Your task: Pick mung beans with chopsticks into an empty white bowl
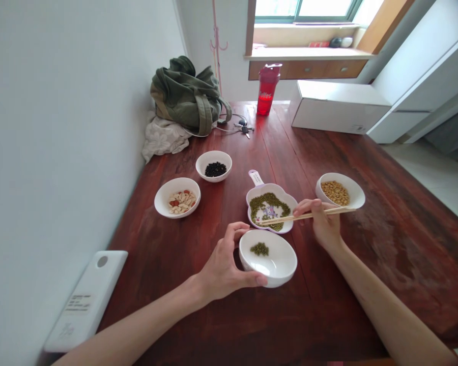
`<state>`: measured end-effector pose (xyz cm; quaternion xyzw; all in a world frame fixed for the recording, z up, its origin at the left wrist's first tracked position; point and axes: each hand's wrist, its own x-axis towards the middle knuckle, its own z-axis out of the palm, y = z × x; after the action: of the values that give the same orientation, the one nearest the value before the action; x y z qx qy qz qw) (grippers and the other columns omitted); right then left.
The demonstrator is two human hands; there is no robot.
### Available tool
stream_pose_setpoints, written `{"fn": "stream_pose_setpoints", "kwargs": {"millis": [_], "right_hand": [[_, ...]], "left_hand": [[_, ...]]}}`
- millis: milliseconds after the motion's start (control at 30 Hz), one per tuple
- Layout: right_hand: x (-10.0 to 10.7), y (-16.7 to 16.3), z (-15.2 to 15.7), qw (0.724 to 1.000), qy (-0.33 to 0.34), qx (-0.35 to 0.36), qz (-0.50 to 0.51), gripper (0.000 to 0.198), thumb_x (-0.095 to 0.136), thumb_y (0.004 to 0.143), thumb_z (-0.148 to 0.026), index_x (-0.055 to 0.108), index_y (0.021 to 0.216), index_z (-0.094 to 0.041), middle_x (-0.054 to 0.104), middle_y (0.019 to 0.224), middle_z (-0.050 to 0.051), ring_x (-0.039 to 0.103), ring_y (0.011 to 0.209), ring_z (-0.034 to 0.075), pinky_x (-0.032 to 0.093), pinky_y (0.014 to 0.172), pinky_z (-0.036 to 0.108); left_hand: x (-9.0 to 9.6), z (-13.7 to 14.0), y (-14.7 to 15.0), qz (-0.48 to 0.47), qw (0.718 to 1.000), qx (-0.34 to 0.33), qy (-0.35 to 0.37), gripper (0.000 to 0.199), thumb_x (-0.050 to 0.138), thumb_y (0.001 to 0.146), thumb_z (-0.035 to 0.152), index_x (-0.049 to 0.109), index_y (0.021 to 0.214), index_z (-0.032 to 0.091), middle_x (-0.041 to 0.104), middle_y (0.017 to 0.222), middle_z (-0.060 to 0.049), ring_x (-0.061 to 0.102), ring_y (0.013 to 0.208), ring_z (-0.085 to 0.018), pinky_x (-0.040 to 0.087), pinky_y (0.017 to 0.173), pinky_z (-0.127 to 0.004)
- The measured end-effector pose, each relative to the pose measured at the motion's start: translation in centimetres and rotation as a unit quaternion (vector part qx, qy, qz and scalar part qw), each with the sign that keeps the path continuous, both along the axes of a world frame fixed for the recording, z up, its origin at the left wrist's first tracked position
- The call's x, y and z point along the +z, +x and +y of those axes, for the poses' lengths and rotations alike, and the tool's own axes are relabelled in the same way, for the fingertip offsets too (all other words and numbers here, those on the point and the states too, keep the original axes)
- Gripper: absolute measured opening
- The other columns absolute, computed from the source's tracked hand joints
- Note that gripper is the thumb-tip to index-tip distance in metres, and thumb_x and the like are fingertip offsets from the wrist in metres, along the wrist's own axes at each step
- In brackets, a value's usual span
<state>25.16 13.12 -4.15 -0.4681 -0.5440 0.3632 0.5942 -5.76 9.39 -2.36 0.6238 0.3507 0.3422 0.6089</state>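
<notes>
My left hand (225, 264) is wrapped round the side of a white bowl (280, 262), thumb at the near edge and fingers at the far side. A small heap of mung beans (259, 248) lies in that bowl. In my right hand (324, 223) is a pair of chopsticks (305, 216), held nearly level, with tips over the near part of a flower-shaped dish (252, 193). Mung beans (269, 199) are spread over the dish, around a cartoon print at its centre. Whether the tips pinch a bean is too small to tell.
Bowls of soybeans (335, 193), black beans (216, 169) and pale seeds with reddish nuts (182, 201) stand around. Farther back are a green bag (187, 96), keys (245, 129), a red bottle (266, 91) and a white box (336, 109). A white device (87, 300) lies by the left wall.
</notes>
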Motion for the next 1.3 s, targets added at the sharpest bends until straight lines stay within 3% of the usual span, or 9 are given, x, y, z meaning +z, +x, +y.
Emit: {"fn": "stream_pose_setpoints", "kwargs": {"millis": [200, 333, 533, 633, 833, 1067, 1167, 1300], "right_hand": [[0.2, -0.6, 0.1, 0.992, -0.019, 0.004, 0.127, 0.067, 0.065, 0.105, -0.072, 0.081, 0.063, -0.022, 0.075, 0.062, 0.007, 0.064, 0.050, 0.016, 0.048, 0.043, 0.028], [0.4, -0.4, 0.2, 0.986, -0.020, -0.001, 0.166, 0.067, 0.068, 0.103, -0.073, 0.079, 0.062, -0.021, 0.071, 0.061, 0.007, 0.066, 0.055, 0.017, 0.045, 0.041, 0.025], [-0.2, 0.4, 0.5, 0.996, 0.021, -0.044, 0.075, 0.065, 0.063, 0.106, -0.072, 0.084, 0.071, -0.022, 0.077, 0.070, 0.006, 0.066, 0.058, 0.017, 0.051, 0.049, 0.029], [-0.6, 0.5, 0.4, 0.999, 0.014, -0.030, 0.017, 0.062, 0.066, 0.105, -0.072, 0.086, 0.073, -0.023, 0.081, 0.075, 0.007, 0.067, 0.058, 0.017, 0.055, 0.052, 0.031], [-0.9, -0.2, 0.2, 0.999, -0.005, -0.010, 0.051, 0.067, 0.063, 0.106, -0.071, 0.082, 0.066, -0.021, 0.079, 0.070, 0.008, 0.064, 0.052, 0.016, 0.050, 0.045, 0.028], [0.0, -0.3, 0.4, 0.985, -0.028, -0.020, 0.166, 0.068, 0.066, 0.102, -0.076, 0.077, 0.061, -0.022, 0.069, 0.060, 0.006, 0.064, 0.054, 0.017, 0.045, 0.040, 0.025], [0.2, 0.3, 0.4, 0.988, -0.006, -0.053, 0.145, 0.070, 0.064, 0.103, -0.077, 0.076, 0.060, -0.022, 0.071, 0.062, 0.005, 0.063, 0.053, 0.016, 0.047, 0.043, 0.026], [-0.2, 0.8, 0.3, 0.997, 0.019, -0.072, 0.038, 0.065, 0.064, 0.106, -0.071, 0.083, 0.067, -0.022, 0.078, 0.070, 0.007, 0.067, 0.058, 0.017, 0.055, 0.054, 0.029]], "left_hand": [[-0.7, 0.2, -0.2, -0.004, 1.000, -0.008, 0.013, 0.107, 0.110, 0.068, 0.064, 0.048, 0.147, 0.026, 0.074, 0.139, -0.010, 0.069, 0.130, -0.033, 0.052, 0.109, -0.042], [-0.7, 0.0, -0.1, -0.014, 1.000, -0.005, 0.005, 0.105, 0.110, 0.068, 0.061, 0.049, 0.145, 0.025, 0.075, 0.138, -0.010, 0.071, 0.126, -0.032, 0.052, 0.107, -0.040], [-1.1, 0.0, -0.1, -0.018, 1.000, -0.001, 0.017, 0.105, 0.110, 0.068, 0.061, 0.049, 0.146, 0.025, 0.075, 0.136, -0.010, 0.071, 0.124, -0.032, 0.053, 0.106, -0.040], [-1.2, 0.1, -0.2, -0.009, 1.000, -0.001, 0.019, 0.105, 0.110, 0.068, 0.061, 0.049, 0.146, 0.025, 0.074, 0.136, -0.010, 0.071, 0.121, -0.032, 0.053, 0.104, -0.041], [-1.3, -0.1, -0.3, 0.003, 1.000, 0.008, 0.024, 0.107, 0.109, 0.067, 0.065, 0.049, 0.146, 0.025, 0.073, 0.137, -0.011, 0.070, 0.123, -0.034, 0.052, 0.105, -0.043], [-1.3, 0.0, -0.2, 0.007, 1.000, 0.005, 0.027, 0.107, 0.108, 0.066, 0.068, 0.049, 0.145, 0.025, 0.074, 0.136, -0.011, 0.071, 0.123, -0.035, 0.052, 0.105, -0.044], [-1.2, 0.1, -0.2, 0.009, 1.000, 0.003, 0.024, 0.108, 0.108, 0.066, 0.069, 0.049, 0.144, 0.025, 0.074, 0.135, -0.011, 0.072, 0.121, -0.035, 0.053, 0.104, -0.045], [-1.1, 0.0, -0.2, 0.032, 0.999, 0.010, 0.022, 0.111, 0.107, 0.064, 0.072, 0.049, 0.145, 0.025, 0.073, 0.138, -0.013, 0.071, 0.124, -0.037, 0.052, 0.108, -0.048]]}}
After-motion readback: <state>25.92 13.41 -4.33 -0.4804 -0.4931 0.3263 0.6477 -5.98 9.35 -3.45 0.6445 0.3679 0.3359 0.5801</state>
